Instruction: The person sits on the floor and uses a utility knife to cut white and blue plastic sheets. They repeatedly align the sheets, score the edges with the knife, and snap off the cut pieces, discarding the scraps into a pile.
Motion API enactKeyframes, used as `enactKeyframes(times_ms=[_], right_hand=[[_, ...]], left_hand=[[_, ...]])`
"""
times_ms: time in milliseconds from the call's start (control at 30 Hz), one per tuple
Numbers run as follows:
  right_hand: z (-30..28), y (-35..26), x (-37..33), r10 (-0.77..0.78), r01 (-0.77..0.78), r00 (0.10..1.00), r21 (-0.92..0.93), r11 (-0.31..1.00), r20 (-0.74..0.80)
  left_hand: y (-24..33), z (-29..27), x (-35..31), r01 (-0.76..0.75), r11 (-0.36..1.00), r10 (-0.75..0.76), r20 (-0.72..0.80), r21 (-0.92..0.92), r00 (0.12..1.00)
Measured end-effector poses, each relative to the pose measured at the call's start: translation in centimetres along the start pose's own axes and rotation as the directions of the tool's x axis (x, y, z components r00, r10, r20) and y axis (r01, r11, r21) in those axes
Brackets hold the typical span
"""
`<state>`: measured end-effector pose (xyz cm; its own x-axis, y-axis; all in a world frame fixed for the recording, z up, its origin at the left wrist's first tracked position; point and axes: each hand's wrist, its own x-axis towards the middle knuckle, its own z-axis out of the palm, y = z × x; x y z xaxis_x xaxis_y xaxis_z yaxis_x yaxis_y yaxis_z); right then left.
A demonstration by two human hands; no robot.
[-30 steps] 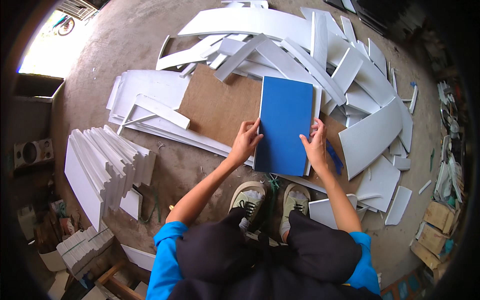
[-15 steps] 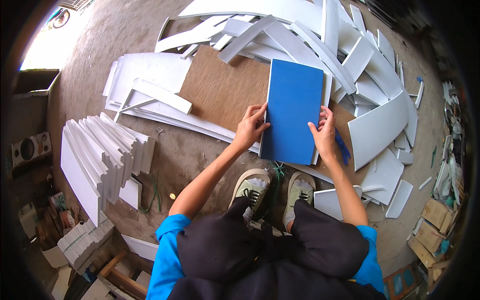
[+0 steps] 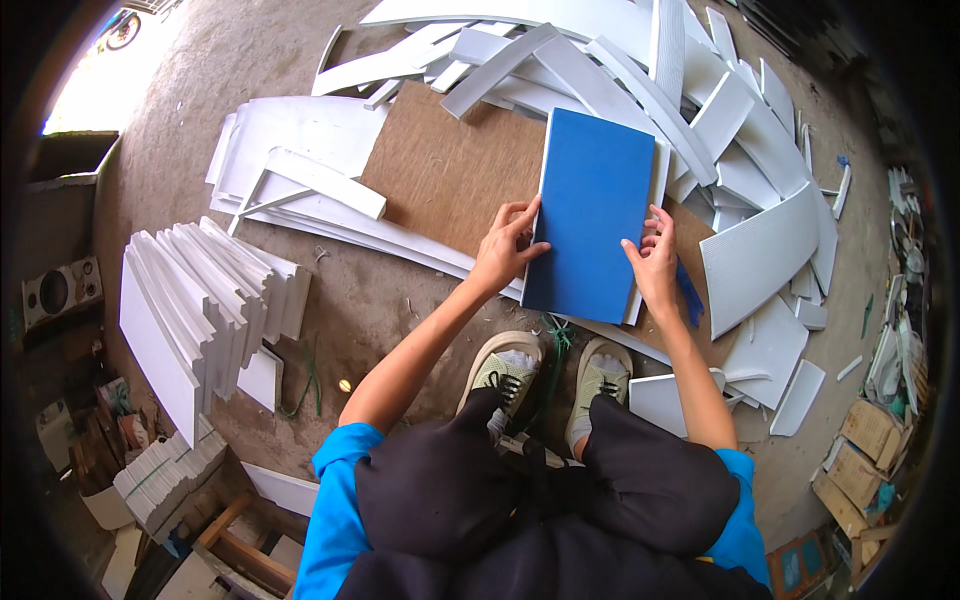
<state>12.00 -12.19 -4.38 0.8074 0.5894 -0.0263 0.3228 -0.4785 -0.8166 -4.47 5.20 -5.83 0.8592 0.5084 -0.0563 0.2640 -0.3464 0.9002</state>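
A flat rectangular blue panel (image 3: 590, 210) lies in front of me, over a white panel (image 3: 657, 185) whose edge shows along its right side. My left hand (image 3: 510, 245) is closed on the blue panel's left edge, thumb on its face. At the opposite edge, my right hand (image 3: 653, 262) grips with the thumb on the blue face and the fingers bent at the side. The fingertips beneath the edges are hidden. Under the panels is a brown wooden board (image 3: 450, 165), which rests partly on white sheets (image 3: 290, 140).
White offcut strips and sheets (image 3: 760, 260) are heaped at the far side and right. A stack of white notched panels (image 3: 200, 310) stands at left. My shoes (image 3: 505, 370) are close to the board's near edge. Cardboard boxes (image 3: 865, 445) lie at far right.
Both hands keep their grip at the blue panel's sides, with little movement. The whole view has shifted slightly.
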Motion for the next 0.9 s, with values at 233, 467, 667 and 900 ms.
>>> enactKeyframes(times_ms=[233, 467, 667, 900], right_hand=[[0.1, -0.1, 0.2, 0.008, -0.008, 1.0, -0.008, 1.0, 0.002], [-0.1, -0.2, 0.3, 0.028, -0.028, 0.999, 0.017, 0.999, 0.021], [0.1, 0.0, 0.2, -0.004, 0.004, 1.0, 0.019, 1.0, 0.013], [0.1, 0.1, 0.2, -0.001, 0.0, 1.0, 0.003, 1.0, 0.018]], left_hand=[[0.0, 0.0, 0.0, 0.004, 1.0, -0.004, -0.004, 0.0, 1.0], [0.4, -0.1, 0.0, 0.012, 1.0, -0.012, -0.003, 0.004, 1.0], [0.1, -0.1, 0.0, 0.003, 1.0, -0.003, -0.015, -0.023, 1.0], [0.2, -0.1, 0.0, 0.011, 1.0, -0.011, -0.005, -0.014, 1.0]])
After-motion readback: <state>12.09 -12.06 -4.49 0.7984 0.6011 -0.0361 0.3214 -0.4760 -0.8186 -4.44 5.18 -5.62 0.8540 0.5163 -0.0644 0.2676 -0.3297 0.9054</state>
